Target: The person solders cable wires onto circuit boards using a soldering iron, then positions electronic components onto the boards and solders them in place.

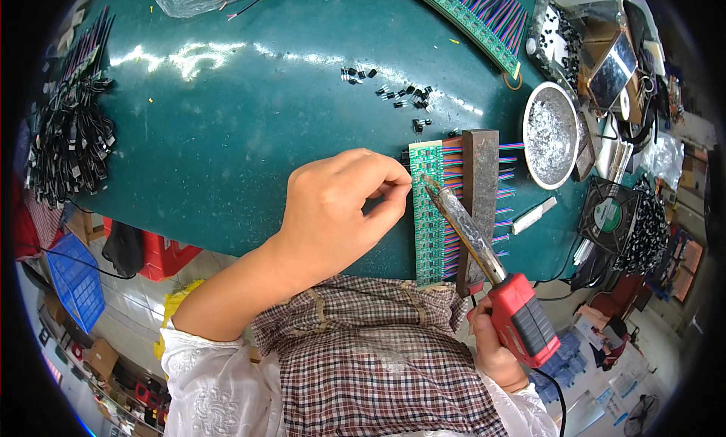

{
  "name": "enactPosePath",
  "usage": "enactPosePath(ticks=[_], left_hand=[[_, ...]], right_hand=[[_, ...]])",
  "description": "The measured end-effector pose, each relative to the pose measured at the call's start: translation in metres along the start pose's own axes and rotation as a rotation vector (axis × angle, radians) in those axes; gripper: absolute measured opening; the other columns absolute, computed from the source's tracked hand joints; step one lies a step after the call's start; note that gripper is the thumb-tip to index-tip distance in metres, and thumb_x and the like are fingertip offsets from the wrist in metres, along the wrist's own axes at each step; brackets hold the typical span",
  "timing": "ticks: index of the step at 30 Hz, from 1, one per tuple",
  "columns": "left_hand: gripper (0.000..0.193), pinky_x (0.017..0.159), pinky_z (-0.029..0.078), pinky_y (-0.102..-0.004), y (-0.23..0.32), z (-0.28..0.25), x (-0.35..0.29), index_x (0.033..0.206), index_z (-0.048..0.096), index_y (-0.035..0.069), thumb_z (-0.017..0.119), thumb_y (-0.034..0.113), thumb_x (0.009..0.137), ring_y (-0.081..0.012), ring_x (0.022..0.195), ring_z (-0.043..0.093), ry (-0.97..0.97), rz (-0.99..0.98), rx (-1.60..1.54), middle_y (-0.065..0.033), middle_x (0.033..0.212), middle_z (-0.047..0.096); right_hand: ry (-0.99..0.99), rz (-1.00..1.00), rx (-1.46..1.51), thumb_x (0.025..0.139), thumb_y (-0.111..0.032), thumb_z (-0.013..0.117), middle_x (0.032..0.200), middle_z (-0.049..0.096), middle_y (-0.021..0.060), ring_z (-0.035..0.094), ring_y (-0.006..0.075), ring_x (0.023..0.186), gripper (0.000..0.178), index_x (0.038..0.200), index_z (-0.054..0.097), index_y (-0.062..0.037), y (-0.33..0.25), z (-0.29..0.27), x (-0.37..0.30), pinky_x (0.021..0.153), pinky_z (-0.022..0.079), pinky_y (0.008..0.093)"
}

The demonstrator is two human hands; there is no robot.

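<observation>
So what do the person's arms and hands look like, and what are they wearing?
Both hands are bare: no gloves, and no rings or watch that can be seen. The left hand comes out of a bare forearm, with a loose white sleeve of thin patterned fabric pushed up near the elbow. The right hand shows only partly; a bit of the same white cloth sits at its wrist.

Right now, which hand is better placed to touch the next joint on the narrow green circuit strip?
Right hand, probably: it grips the red-handled soldering iron, whose tip sits at the narrow green circuit strip. The left hand is pinched at the strip's edge.
</observation>
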State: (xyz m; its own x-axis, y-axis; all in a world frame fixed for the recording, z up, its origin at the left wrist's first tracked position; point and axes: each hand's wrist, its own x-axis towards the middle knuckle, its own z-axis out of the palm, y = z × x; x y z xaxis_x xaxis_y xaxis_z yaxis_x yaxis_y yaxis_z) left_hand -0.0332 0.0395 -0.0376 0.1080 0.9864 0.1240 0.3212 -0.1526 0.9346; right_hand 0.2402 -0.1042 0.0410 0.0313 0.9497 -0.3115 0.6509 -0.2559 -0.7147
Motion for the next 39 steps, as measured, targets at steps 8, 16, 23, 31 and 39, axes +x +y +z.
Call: enactPosePath(ticks=[8, 16, 23, 31, 39], left_hand=[[0.014, 0.062, 0.063, -0.0267, -0.003, 0.001, 0.001, 0.092, 0.075, -0.001, 0.079, -0.009, 0.081, -0.0155, 0.072, 0.074, 0.001, 0.062, 0.041, -0.0106, 0.087, 0.075], [0.014, 0.062, 0.062, -0.0267, -0.004, 0.002, 0.001, 0.092, 0.075, -0.001, 0.079, -0.008, 0.080, -0.0159, 0.071, 0.074, 0.014, 0.074, 0.062, -0.0105, 0.086, 0.075], [0.014, 0.061, 0.062, -0.0268, -0.004, 0.001, 0.001, 0.091, 0.075, 0.000, 0.079, -0.008, 0.080, -0.0158, 0.071, 0.074, 0.015, 0.081, 0.070, -0.0104, 0.086, 0.075], [0.015, 0.061, 0.062, -0.0267, -0.005, 0.002, 0.001, 0.092, 0.076, 0.000, 0.080, -0.008, 0.080, -0.0156, 0.071, 0.074, 0.012, 0.073, 0.073, -0.0102, 0.087, 0.075], [0.016, 0.061, 0.062, -0.0265, -0.005, 0.002, 0.001, 0.092, 0.075, 0.000, 0.080, -0.008, 0.080, -0.0155, 0.071, 0.074, 0.007, 0.069, 0.080, -0.0103, 0.087, 0.075]], right_hand=[[-0.112, -0.072, -0.090, 0.070, 0.003, 0.076, 0.090, 0.066, 0.0171, 0.067, 0.0366, 0.073, 0.032, 0.101, 0.070, 0.0000, -0.003, -0.003, 0.006, 0.066, 0.057, 0.0432], [-0.127, -0.102, -0.098, 0.070, 0.002, 0.077, 0.088, 0.066, 0.0166, 0.066, 0.0361, 0.071, 0.030, 0.100, 0.070, 0.0002, -0.007, -0.001, 0.011, 0.065, 0.056, 0.0425], [-0.069, -0.070, -0.086, 0.070, 0.003, 0.075, 0.089, 0.066, 0.0168, 0.067, 0.0365, 0.073, 0.029, 0.099, 0.070, 0.0005, -0.006, 0.000, 0.007, 0.066, 0.056, 0.0430], [-0.130, -0.098, -0.100, 0.069, 0.003, 0.076, 0.092, 0.067, 0.0168, 0.068, 0.0363, 0.074, 0.033, 0.102, 0.071, -0.0002, -0.005, -0.005, 0.008, 0.066, 0.057, 0.0429], [-0.123, -0.145, -0.126, 0.070, 0.004, 0.075, 0.089, 0.066, 0.0163, 0.067, 0.0361, 0.073, 0.030, 0.099, 0.071, -0.0001, -0.011, -0.001, 0.014, 0.065, 0.057, 0.0420]])
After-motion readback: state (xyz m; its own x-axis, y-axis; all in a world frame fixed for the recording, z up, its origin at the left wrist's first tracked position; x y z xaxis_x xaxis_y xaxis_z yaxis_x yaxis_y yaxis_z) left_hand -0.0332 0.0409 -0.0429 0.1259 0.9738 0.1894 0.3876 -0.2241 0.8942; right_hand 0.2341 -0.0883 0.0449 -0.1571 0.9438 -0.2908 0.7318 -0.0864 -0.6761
